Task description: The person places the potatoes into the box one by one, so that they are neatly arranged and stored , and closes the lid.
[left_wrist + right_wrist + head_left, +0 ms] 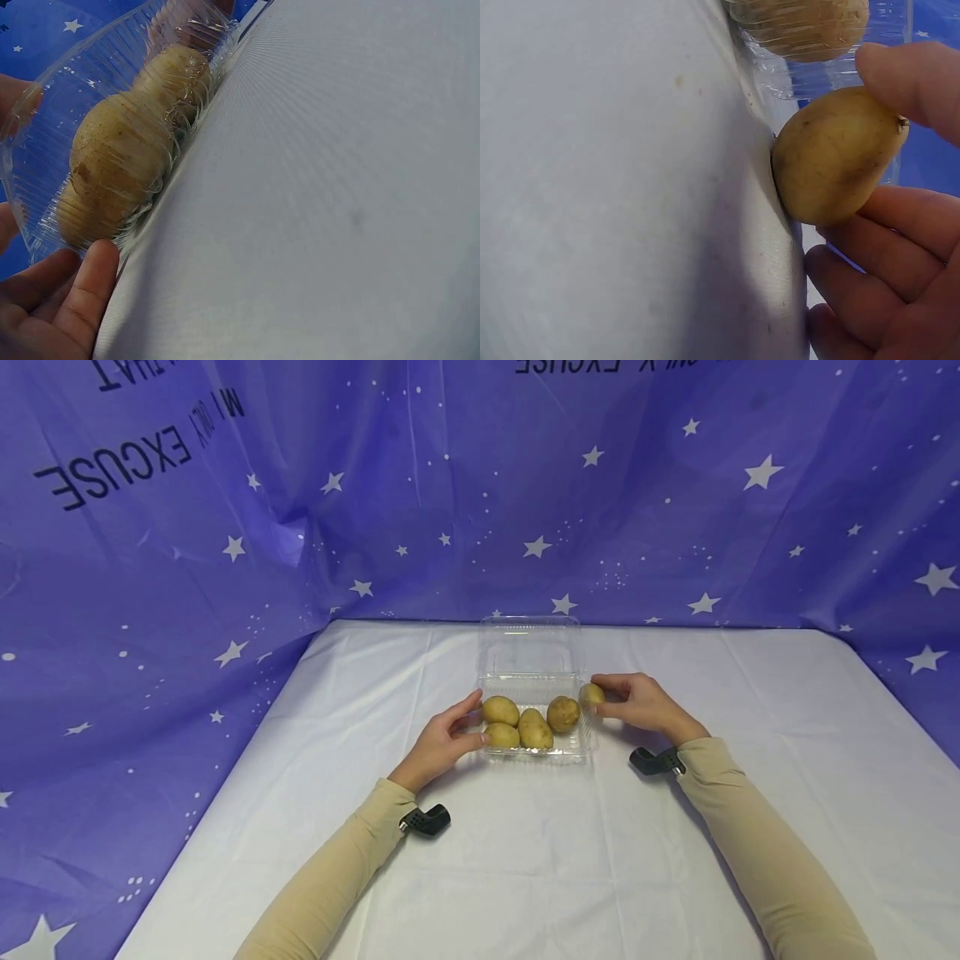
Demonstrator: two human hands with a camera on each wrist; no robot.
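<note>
A clear plastic hinged container (531,687) stands with its lid raised at the back. Inside it lie several potatoes (536,729), also visible through the ribbed wall in the left wrist view. My left hand (444,737) holds the container's left side, its thumb at the rim and its fingers (90,289) along the wall. Just outside the right wall, my right hand (642,702) grips one more potato (836,157) between thumb and fingers. That potato is at the white cloth, apart from the potato in the container.
A white cloth (540,860) covers the table, with slight creases. Behind and to the left hangs a purple curtain (450,485) with white stars and lettering; the container's lid stands close to it. Black wrist devices (427,821) sit on both sleeves.
</note>
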